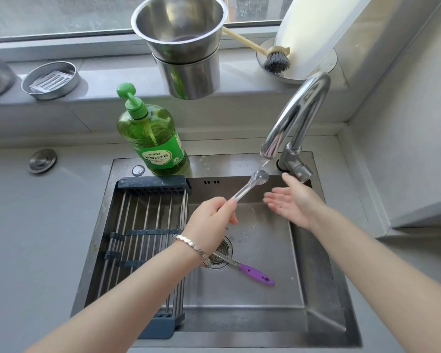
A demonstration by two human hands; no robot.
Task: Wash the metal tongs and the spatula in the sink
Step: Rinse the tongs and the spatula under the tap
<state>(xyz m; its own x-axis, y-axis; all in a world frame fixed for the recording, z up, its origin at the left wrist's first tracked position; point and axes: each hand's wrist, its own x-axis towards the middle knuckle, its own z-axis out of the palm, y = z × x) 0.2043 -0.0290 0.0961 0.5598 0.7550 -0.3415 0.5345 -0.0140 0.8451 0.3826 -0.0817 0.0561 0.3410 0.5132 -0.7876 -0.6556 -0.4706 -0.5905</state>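
Two utensils require washing; one is in hand. The left hand (209, 220) grips the metal tongs (250, 187) at the end away from the tips, fingers curled round the arms. The scalloped tips are raised into the water stream (264, 163) under the faucet (298, 115) spout. The right hand (290, 202) is flat and relaxed just beside the tips, holding nothing. The spatula (255, 272) lies on the sink (239, 301) floor, its metal shaft crossing the drain strainer (224, 248) and its purple handle pointing right. Its blade is hidden beneath the left wrist.

Handling, as judged: the tongs are light, rigid and springy, and slippery when wet; hold them with the arms squeezed together. Take the spatula by the purple handle, which likely grips better than the bare shaft.

Containers: the sink basin shows droplets but no standing water. The dish soap bottle (153, 138) on the sink rim is largely full of green liquid. The upper of two stacked steel pots (181, 29) on the sill appears empty. A round tin (50, 80) holds a white slotted insert.
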